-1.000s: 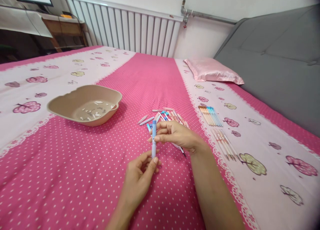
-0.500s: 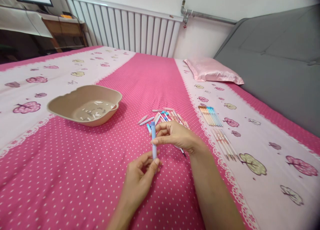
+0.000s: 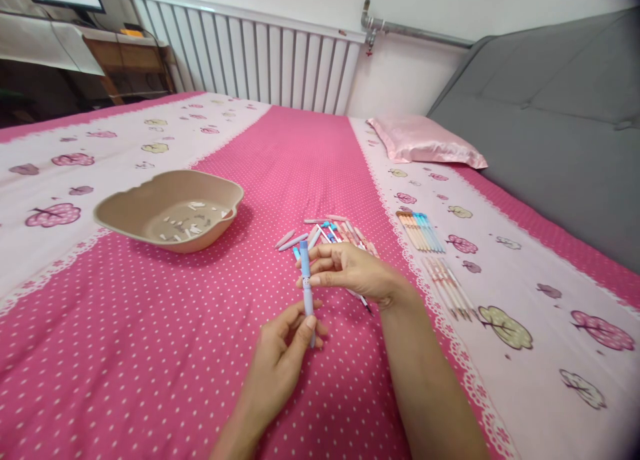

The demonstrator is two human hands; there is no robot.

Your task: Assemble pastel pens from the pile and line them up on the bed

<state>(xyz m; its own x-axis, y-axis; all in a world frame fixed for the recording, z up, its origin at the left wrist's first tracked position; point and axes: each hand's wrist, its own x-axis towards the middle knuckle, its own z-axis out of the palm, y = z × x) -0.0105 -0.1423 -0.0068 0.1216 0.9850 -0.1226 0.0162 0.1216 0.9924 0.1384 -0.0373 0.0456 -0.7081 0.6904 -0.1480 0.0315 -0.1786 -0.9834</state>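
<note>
The blue pen (image 3: 307,293) is near upright above the pink bedspread (image 3: 150,347), its upper barrel pinched by the right hand (image 3: 350,267), wrist bent, and its lower end pinched in the part-curled left hand (image 3: 285,343). Just beyond the pen lies a loose pile of pens (image 3: 355,237), partly screened by the right hand; two rows of pens (image 3: 421,233) lie to its right. Left of the pen, a tan basin (image 3: 130,217) contains small white and grey pieces (image 3: 187,232).

From the head, the bedspread (image 3: 150,340) is viewed forward and downward, the left hand (image 3: 283,343) and right hand (image 3: 350,267) being framed close by toward six o'clock and the radiator (image 3: 250,53) farther off at eleven.
</note>
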